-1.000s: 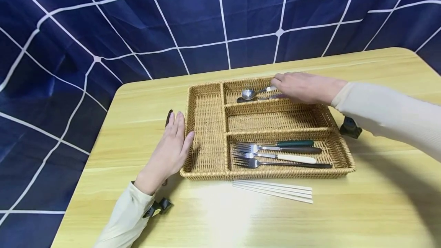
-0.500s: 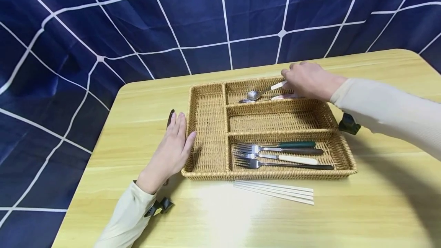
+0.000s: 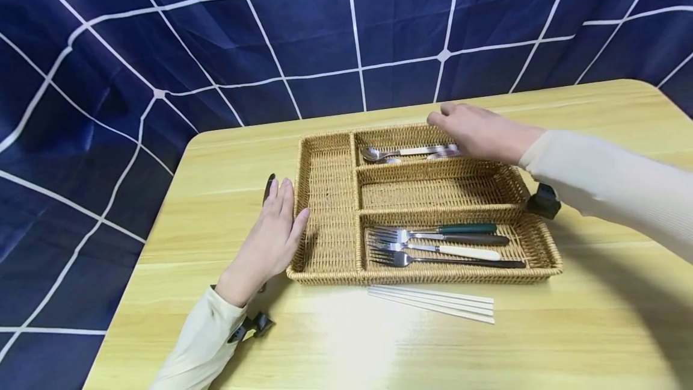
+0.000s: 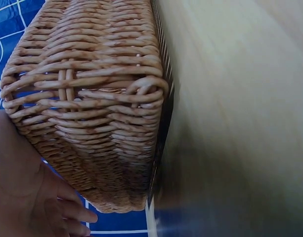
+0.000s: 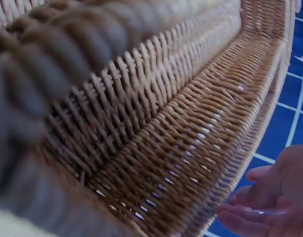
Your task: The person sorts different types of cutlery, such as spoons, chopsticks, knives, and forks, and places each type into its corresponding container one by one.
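My left hand (image 3: 265,233) has its fingers straight and lies along the left outer wall of the wicker cutlery tray (image 3: 325,275). In the left wrist view, the tray wall fills much of the picture beside that hand (image 4: 37,192). My right hand (image 3: 482,131) is over the right part of the back compartment, its fingertips near the back rim. A spoon (image 3: 379,154) with a white handle lies in that compartment, apart from the fingertips. Beside it is a second utensil (image 3: 441,153), blurred and partly hidden. In the right wrist view a thin bright line crosses the right hand (image 5: 270,197).
Several forks (image 3: 400,257) lie in the front compartment. White chopsticks (image 3: 433,304) lie on the table before the tray. A dark-ended utensil (image 3: 269,186) shows on the table beyond my left hand. A blue curtain (image 3: 303,35) hangs behind the table.
The white-handled spoon, which my right hand held by the handle, has dropped flat and shifted left in the back compartment. My right hand has let go of it. The left hand stays put.
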`<move>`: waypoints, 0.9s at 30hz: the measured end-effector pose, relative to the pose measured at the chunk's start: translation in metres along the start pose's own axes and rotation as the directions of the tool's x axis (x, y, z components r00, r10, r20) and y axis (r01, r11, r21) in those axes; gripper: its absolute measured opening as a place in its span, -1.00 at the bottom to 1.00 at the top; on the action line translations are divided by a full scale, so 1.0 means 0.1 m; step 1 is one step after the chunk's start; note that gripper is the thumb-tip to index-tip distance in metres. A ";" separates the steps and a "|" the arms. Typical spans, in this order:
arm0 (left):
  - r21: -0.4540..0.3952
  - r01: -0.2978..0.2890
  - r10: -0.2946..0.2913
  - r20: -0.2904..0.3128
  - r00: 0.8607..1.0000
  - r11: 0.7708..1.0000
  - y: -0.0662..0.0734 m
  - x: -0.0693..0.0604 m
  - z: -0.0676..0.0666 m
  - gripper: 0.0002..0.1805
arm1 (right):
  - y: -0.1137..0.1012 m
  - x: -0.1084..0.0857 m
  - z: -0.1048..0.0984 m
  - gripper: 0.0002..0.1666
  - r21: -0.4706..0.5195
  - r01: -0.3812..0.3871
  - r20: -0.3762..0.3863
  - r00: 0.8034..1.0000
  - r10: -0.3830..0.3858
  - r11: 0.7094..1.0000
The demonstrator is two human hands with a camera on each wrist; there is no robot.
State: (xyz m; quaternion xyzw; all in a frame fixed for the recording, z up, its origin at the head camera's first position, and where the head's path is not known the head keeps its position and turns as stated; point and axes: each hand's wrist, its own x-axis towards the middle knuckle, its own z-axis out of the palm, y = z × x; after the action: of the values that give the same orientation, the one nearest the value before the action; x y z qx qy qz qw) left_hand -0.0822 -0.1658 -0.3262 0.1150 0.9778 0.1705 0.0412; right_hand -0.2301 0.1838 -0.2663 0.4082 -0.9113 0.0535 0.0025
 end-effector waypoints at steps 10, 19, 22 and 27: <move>-0.008 0.008 -0.008 -0.002 1.000 1.000 0.00 0.00 0.02 -0.20 | -0.28 -0.45 -0.22 -0.59 0.045 0.113 -0.222 0.970 -0.101 0.993; -0.009 0.008 -0.008 0.000 1.000 1.000 0.00 0.00 0.03 -0.20 | -1.16 -1.16 -0.02 -0.71 0.000 0.192 -0.416 0.892 -0.175 0.981; -0.012 0.004 -0.004 -0.003 1.000 1.000 0.00 0.00 0.03 -0.20 | -1.44 -1.37 0.09 -0.33 -0.024 0.130 -0.424 0.897 -0.128 0.991; -0.011 0.000 0.000 -0.008 1.000 1.000 0.00 0.00 0.04 -0.20 | -1.69 -1.56 0.40 -0.25 -0.020 0.078 -0.401 0.913 -0.079 0.997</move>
State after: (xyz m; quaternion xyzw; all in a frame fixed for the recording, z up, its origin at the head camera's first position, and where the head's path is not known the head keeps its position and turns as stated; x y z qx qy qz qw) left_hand -0.0818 -0.1648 -0.3297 0.1143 0.9769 0.1764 0.0380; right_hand 0.0008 0.1842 -0.2970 0.4248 -0.8744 0.1343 0.1920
